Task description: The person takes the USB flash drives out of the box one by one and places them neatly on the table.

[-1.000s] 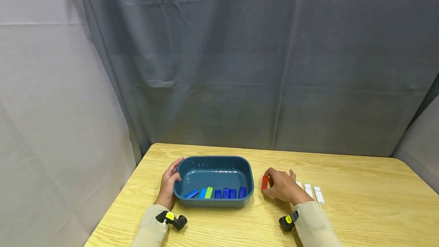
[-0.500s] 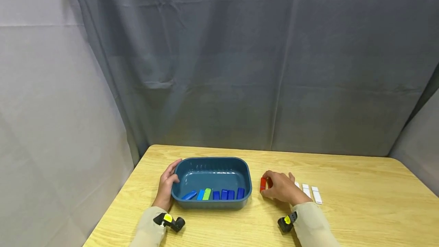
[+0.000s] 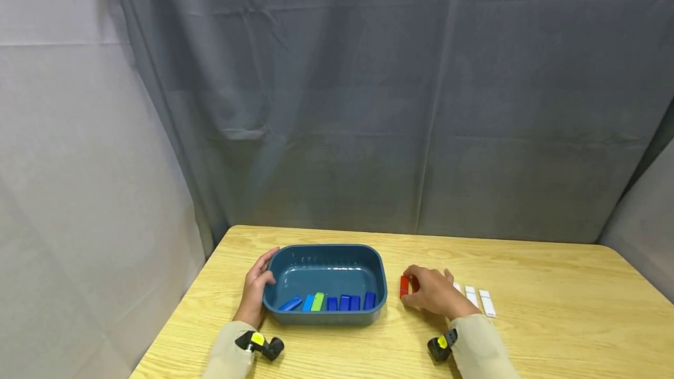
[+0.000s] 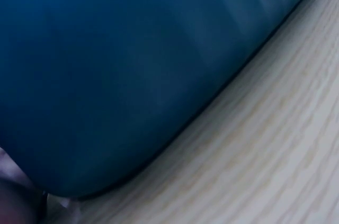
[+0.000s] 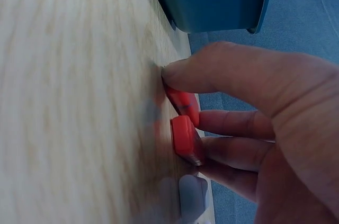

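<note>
My left hand (image 3: 254, 289) holds the left end of a dark teal plastic tub (image 3: 329, 319), thumb over the rim and fingers along the outside. The tub's smooth outer wall (image 4: 159, 65) fills most of the left wrist view. Right of the tub, my right hand (image 3: 432, 291) pinches a red USB stick (image 3: 403, 286) lying on the table, thumb at its near end. A second red USB stick (image 5: 185, 136) lies close beside it under the fingers in the right wrist view. Inside the tub, along its near wall, are a lime-green USB stick (image 3: 317, 301) and several blue ones (image 3: 344, 302).
Several white USB sticks (image 3: 487, 303) lie in a row right of my right hand, one partly hidden by it. The wooden table (image 3: 568, 309) ends at a grey curtain (image 3: 337, 133) behind. A pale cloth wall (image 3: 79, 192) stands at the left.
The head view has shifted slightly. Both hands, the tub and the USB sticks keep nearly the same places relative to each other.
</note>
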The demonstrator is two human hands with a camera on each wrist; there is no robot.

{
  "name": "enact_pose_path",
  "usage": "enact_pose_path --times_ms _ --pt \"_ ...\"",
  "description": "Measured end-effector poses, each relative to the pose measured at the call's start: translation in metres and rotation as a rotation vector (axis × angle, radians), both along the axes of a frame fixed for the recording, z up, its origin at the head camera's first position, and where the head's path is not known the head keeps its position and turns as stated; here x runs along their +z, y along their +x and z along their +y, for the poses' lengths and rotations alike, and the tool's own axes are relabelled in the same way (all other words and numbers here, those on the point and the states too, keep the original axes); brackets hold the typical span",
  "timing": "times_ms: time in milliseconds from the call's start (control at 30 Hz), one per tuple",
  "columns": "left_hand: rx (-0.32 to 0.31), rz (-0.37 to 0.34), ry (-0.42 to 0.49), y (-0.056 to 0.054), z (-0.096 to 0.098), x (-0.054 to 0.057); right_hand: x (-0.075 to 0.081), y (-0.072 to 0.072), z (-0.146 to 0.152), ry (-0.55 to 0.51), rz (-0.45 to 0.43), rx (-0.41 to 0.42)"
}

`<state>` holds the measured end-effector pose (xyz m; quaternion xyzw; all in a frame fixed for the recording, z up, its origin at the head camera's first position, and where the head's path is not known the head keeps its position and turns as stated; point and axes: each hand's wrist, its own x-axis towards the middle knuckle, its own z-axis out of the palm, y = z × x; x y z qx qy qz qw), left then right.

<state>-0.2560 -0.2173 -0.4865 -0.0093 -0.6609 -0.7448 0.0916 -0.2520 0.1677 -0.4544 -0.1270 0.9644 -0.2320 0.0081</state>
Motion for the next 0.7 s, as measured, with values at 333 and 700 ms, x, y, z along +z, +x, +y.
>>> enact_pose_path --times_ms 333,700 --pt "0.002 0.006 -0.022 -0.003 0.000 0.002 0.004 0.001 0.000 0.019 0.023 0.017" --pt "-0.019 0.031 0.004 -0.006 0.005 0.002 0.019 0.004 0.002 -0.061 0.105 0.033"
